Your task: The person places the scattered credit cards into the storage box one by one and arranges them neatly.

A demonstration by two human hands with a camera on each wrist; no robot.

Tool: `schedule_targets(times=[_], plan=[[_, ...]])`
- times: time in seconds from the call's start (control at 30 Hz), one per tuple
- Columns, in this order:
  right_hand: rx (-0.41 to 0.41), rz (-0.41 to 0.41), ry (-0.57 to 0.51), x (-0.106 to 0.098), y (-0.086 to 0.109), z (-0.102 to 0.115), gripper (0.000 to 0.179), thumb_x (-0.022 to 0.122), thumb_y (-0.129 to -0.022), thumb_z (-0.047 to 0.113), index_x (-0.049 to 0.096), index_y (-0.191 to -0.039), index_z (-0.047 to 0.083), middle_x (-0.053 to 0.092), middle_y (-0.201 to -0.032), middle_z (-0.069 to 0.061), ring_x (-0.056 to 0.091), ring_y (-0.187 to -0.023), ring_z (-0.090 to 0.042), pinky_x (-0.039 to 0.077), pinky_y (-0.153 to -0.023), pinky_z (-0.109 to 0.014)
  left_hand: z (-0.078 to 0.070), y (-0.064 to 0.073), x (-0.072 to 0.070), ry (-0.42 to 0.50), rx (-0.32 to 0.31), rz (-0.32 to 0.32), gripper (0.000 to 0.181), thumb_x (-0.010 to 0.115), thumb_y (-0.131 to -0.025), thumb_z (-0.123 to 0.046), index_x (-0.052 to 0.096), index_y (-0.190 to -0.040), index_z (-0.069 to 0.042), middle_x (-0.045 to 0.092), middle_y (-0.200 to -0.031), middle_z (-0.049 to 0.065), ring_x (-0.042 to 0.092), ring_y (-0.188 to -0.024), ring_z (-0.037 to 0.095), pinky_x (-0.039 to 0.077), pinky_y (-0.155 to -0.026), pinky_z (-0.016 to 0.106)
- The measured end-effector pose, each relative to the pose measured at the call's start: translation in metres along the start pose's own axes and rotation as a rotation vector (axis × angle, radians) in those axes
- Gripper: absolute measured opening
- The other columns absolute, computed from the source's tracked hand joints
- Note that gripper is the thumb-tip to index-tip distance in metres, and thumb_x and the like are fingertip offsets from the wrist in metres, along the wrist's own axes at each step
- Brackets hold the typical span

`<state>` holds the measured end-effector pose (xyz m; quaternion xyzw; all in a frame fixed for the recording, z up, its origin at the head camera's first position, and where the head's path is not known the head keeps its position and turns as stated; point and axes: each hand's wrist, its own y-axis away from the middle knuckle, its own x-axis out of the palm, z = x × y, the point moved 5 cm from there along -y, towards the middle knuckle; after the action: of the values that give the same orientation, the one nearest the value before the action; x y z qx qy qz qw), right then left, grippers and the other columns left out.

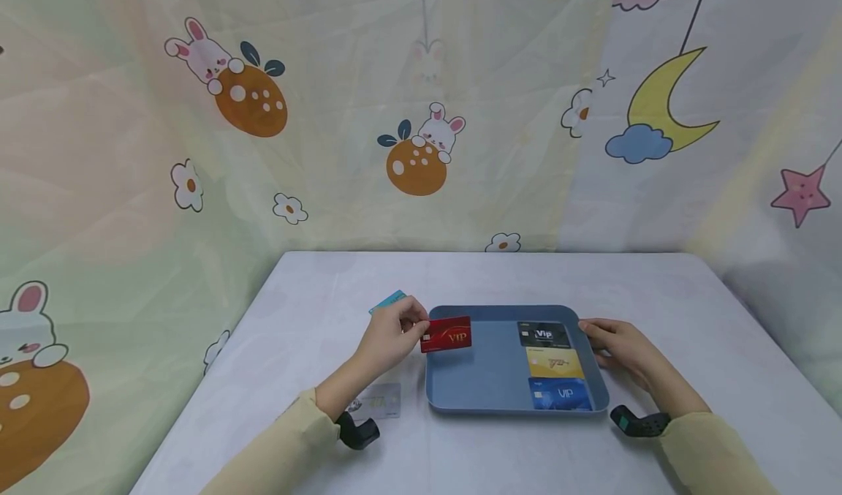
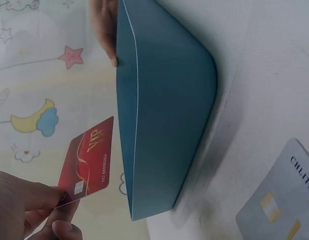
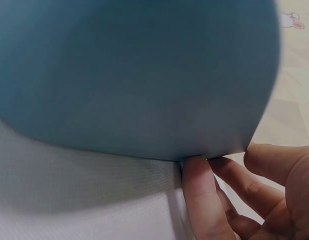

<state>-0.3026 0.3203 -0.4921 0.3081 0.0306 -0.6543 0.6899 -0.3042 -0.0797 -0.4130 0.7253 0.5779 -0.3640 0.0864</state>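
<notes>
My left hand [image 1: 395, 330] pinches a red VIP card [image 1: 447, 334] by its left end between thumb and fingers. The card overlaps the left side of a blue tray [image 1: 483, 378] in the head view, and its chip and gold lettering show in the left wrist view. At the tray's right side, my right hand [image 1: 621, 345] grips the rim, its thumb at the top edge and fingers [image 3: 202, 185] at the underside. Inside the tray, a black VIP card [image 1: 544, 334], a yellow card [image 1: 555, 363] and a blue VIP card [image 1: 560, 394] form a column on the right.
A silver-grey card [image 1: 384, 401] lies on the white tabletop [image 1: 500, 455] left of the tray, partly behind the left wrist. Beyond the left hand, a teal card [image 1: 389, 301] shows in part. A patterned cloth backdrop [image 1: 349, 151] hangs behind the table.
</notes>
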Motion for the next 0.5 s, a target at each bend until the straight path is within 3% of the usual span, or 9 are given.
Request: schedule_targets(times=[0.2,0.5], plan=[[-0.003,0.002,-0.002,0.0,0.0,0.001,0.078,0.052,-0.106,0.05,0.037,-0.153,-0.01,0.051,-0.145,-0.034,0.061,-0.116,-0.032,0.056,-0.077,-0.025,0.005,0.002,0.006,0.021,-0.019,0.03,0.004,0.071,-0.095,-0.012,0.068,-0.097,-0.011,0.07,-0.081,-0.006,0.052,-0.065,0.01,0.041,-0.057,0.022],[-0.006,0.008,-0.004,-0.001,0.0,0.001,0.077,0.05,-0.107,0.049,0.036,-0.153,-0.01,0.051,-0.146,-0.034,0.062,-0.116,-0.031,0.056,-0.076,-0.026,0.011,0.007,0.013,0.014,-0.027,0.078,0.002,0.071,-0.097,-0.013,0.069,-0.097,-0.013,0.072,-0.087,-0.006,0.054,-0.069,0.009,0.044,-0.059,0.02]])
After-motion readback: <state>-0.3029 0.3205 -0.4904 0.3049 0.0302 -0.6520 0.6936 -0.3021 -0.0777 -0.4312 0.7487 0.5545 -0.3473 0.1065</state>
